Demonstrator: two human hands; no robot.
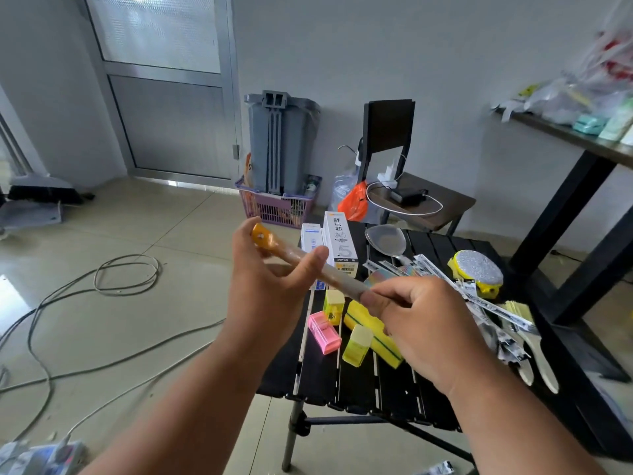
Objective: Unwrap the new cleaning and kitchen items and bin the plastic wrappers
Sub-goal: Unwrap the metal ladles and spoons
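Above the left edge of the black folding table (359,389), both hands hold a long wooden-handled utensil (337,277) with an orange tip, still in a clear plastic sleeve. My left hand (270,286) grips its orange end, thumb across the shaft. My right hand (421,323) pinches the lower end of the handle. Its head is hidden behind my right hand. A grey bin (281,142) stands against the far wall.
The table carries yellow sponges (371,325), pink and yellow small boxes (323,332), two white cartons (340,241), a metal spatula (385,240), a yellow scrubber (478,270), wrapped packs and paintbrushes (537,347). Cables (126,272) trail on the floor at left. A chair (411,197) stands behind.
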